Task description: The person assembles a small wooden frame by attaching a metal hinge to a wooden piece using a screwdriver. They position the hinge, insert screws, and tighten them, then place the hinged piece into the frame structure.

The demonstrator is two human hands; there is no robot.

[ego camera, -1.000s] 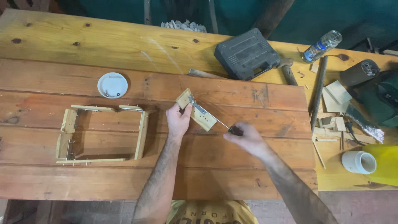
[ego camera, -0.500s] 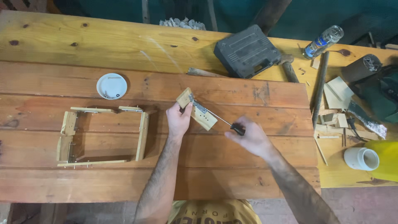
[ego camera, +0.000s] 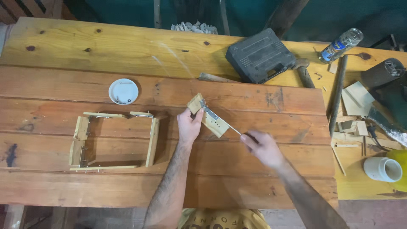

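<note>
1. My left hand (ego camera: 188, 126) pins a small wooden block (ego camera: 207, 114) flat against the worktop (ego camera: 254, 169), fingers closed along its left edge and thumb by its near side.
2. The block lies tilted, roughly midway across the worktop and a little nearer the far edge than the near one. It shows a few small holes, and a metal strip (ego camera: 208, 112) lies on its top face.
3. My right hand (ego camera: 262, 146) is curled tight around the dark handle of a thin screwdriver (ego camera: 231, 126); its shaft slants up and left, and the tip meets the metal strip on the block.
4. To the left, well apart from my hands, a square wooden frame (ego camera: 114, 142) lies flat, with small nails sticking out along its near rail.
5. Just beyond the frame sits a round white lid (ego camera: 123, 91).
6. Towards the far right corner lies a dark plastic tool case (ego camera: 259, 55), with a hammer (ego camera: 303, 72) beside it and a clear plastic bottle (ego camera: 341, 44) on its side further right.
7. Along the right edge are wood offcuts (ego camera: 356, 99), a long dark rod (ego camera: 337, 95) and a white cup (ego camera: 383, 168).
</note>
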